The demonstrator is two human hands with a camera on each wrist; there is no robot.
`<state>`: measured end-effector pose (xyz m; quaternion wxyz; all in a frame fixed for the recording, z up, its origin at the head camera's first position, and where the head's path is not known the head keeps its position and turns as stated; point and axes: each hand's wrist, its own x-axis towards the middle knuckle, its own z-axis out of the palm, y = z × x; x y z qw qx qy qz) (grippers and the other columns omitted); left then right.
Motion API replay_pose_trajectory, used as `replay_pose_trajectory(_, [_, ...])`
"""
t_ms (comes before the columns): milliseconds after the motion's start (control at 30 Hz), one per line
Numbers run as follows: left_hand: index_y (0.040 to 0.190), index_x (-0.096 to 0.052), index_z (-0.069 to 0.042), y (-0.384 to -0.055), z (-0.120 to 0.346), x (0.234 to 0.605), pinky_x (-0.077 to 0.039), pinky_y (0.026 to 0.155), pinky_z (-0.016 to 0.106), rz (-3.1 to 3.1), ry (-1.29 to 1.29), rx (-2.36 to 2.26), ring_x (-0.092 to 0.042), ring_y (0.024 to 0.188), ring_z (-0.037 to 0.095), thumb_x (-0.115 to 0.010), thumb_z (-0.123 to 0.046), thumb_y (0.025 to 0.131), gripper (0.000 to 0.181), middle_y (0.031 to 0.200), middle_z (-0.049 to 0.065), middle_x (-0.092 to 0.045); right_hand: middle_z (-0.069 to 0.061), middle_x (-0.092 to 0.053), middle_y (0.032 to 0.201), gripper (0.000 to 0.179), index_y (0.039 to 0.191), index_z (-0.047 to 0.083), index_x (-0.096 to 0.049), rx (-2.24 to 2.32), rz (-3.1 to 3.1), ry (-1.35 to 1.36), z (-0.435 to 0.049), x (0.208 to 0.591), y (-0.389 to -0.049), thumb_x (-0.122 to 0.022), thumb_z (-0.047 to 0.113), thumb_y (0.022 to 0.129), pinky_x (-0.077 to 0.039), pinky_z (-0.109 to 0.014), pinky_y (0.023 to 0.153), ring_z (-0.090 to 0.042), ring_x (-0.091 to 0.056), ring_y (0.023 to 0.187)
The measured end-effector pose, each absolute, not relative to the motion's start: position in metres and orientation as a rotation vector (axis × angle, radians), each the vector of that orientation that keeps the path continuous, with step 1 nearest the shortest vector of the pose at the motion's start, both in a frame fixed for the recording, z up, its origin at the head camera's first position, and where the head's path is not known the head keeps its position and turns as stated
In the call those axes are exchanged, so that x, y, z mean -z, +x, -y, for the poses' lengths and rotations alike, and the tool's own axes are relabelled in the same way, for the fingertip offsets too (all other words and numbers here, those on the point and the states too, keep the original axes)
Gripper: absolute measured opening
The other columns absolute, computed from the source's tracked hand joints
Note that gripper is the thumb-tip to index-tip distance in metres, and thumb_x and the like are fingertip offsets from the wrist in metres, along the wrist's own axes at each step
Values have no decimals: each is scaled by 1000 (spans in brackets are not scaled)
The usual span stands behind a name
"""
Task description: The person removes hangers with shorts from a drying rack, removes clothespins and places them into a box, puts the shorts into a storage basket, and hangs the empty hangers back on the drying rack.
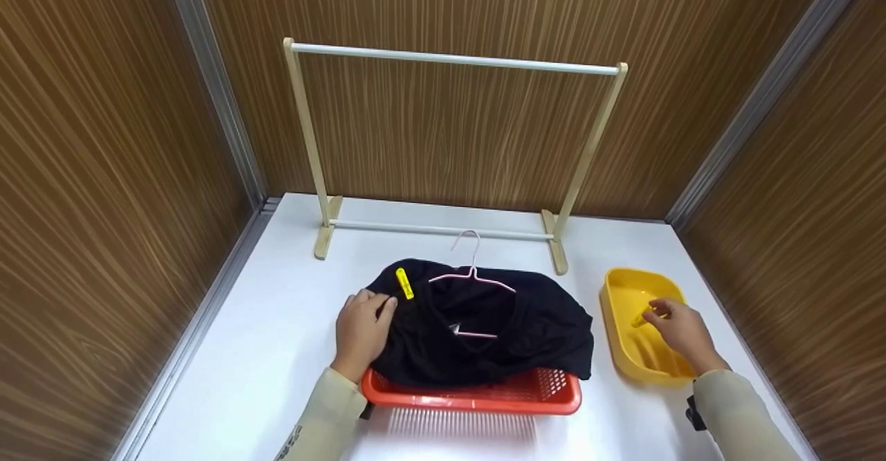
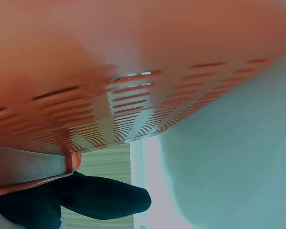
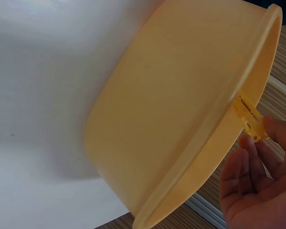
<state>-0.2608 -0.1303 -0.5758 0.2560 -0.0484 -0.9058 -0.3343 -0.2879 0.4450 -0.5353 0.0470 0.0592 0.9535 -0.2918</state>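
A black shirt [image 1: 415, 343] lies spread over a red plastic basket [image 1: 477, 403]. A pink hanger [image 1: 473, 275] sits inside its neck opening, hook pointing toward the back. One yellow clothespin [image 1: 405, 284] is on the shirt's left shoulder; whether it clamps the cloth cannot be made out. My left hand [image 1: 363, 329] rests on the shirt's left side just below that clothespin, fingers loosely bent. Over the yellow tub [image 1: 623, 357] at the right, my right hand [image 1: 682, 329] pinches another yellow clothespin [image 3: 250, 117] between thumb and fingers, beside the tub's rim in the right wrist view.
Behind the basket stands a rack with wooden legs [image 1: 588, 149] and a white top rail [image 1: 450, 58]. Its lower bar [image 1: 443, 229] runs close behind the hanger hook. Wood-grain panels [image 1: 443, 136] enclose the white table [image 1: 235, 350] at the back and sides.
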Motion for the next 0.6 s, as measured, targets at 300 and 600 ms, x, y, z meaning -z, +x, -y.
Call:
replay_pose_trajectory(300, [101,-80,-10,-262,130,576,-48,77,44,2471,-110,912,-56,80,27,-67,-32,100,25,87,5,-63,-30,-60,128,53,139,-10,-52,810,-2894,139,-445,539,-293,-59,30,106,-48,-59,102,-40,-59,108])
replay_pose_trajectory(600, [100,-80,-10,-261,131,577,-48,75,43,2465,-114,913,-56,78,26,-68,-31,100,25,87,4,-63,-31,-56,136,55,142,-8,-49,856,-2839,165,-444,541,-296,-57,33,107,-46,-60,104,-40,-57,112])
